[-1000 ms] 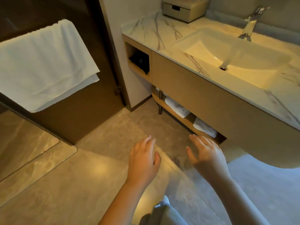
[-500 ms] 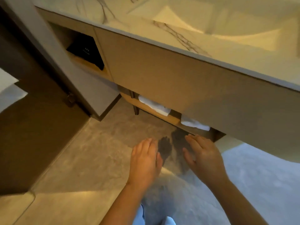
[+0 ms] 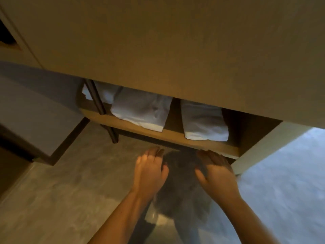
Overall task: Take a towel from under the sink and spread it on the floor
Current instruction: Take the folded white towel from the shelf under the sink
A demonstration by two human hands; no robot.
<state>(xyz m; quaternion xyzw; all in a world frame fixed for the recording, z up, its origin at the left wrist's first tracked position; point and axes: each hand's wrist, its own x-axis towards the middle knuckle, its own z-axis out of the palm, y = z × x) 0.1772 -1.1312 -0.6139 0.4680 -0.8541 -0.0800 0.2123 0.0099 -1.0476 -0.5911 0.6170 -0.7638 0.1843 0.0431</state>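
closer now, left hand [image 3: 149,171] and right hand [image 3: 216,173] reach low, grips wide and empty, ready for the towel [image 3: 204,120] at one o'clock on the shelf [image 3: 175,136].

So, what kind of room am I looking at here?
Probably a bathroom: folded white towels lie on a low wooden shelf under a plain beige vanity front, above a grey stone-look floor.
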